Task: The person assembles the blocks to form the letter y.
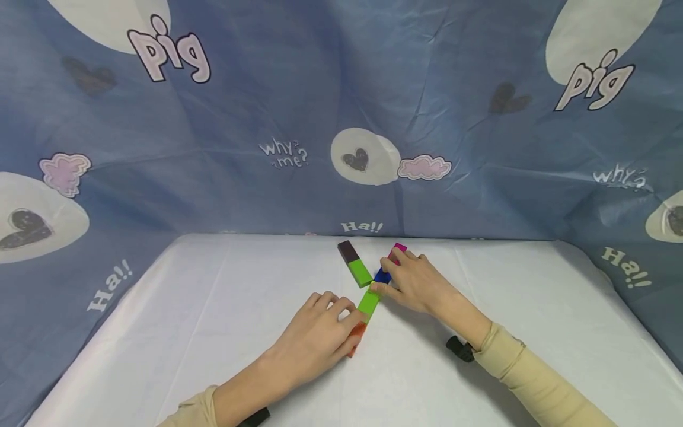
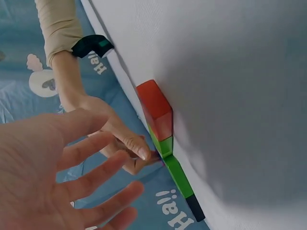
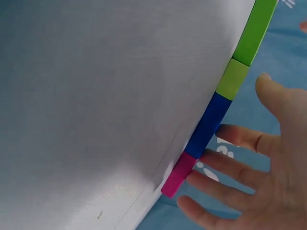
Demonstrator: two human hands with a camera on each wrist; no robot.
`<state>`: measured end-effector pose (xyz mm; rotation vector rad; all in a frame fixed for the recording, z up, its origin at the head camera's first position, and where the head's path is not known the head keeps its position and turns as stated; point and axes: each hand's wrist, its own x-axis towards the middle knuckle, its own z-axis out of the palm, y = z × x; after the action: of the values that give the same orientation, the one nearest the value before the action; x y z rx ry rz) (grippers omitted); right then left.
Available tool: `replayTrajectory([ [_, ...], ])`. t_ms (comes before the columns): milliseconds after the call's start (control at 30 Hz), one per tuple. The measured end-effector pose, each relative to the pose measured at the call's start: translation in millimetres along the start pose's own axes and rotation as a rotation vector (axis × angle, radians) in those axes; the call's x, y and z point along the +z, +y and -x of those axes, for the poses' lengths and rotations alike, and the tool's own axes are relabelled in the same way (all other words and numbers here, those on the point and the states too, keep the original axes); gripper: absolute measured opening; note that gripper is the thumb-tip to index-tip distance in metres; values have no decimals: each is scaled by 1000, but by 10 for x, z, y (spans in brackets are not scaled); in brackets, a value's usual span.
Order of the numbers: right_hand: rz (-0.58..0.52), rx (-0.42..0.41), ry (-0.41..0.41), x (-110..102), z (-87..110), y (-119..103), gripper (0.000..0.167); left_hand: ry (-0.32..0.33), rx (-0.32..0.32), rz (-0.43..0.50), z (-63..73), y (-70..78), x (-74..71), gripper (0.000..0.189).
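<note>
Several coloured blocks form a Y on the white cloth. One arm is a dark brown block [image 1: 347, 251] and a green block [image 1: 360, 273]; the other, a blue block [image 3: 208, 124] and a magenta block [image 3: 179, 175]. A lime block [image 1: 369, 305] and an orange-red block [image 2: 156, 108] make the stem. My left hand [image 1: 322, 338] hovers by the stem, fingers spread, its fingertips overlapping the orange-red block in the head view. Along the blue and magenta blocks lie the extended fingertips of my right hand [image 1: 413, 279]; its thumb [image 3: 271, 93] points towards a yellow-green block [image 3: 232, 79].
White cloth [image 1: 256, 284] covers the table under the blocks. A blue printed curtain [image 1: 299, 196] rises behind the table and along both sides. Black wrist-worn gear [image 1: 460, 349] shows below the right wrist, with another black piece [image 1: 255, 417] under the left forearm.
</note>
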<state>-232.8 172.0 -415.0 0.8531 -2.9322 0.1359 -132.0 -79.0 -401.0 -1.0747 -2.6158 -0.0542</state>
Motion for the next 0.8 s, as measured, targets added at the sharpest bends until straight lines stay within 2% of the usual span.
replayTrajectory([
  [100,-4,3,-6,-6,-4,-2,57,45,-17,6,-7,-18,-1,22],
  [233,-11,11,-22,-5,22,-4,55,63,-16,6,3,-40,7,20],
  [500,0,-2,3,-7,58,0,44,35,-41,17,29,-77,7,21],
  [800,-11,-3,-19,7,74,-9,42,22,-71,47,33,-119,3,21],
])
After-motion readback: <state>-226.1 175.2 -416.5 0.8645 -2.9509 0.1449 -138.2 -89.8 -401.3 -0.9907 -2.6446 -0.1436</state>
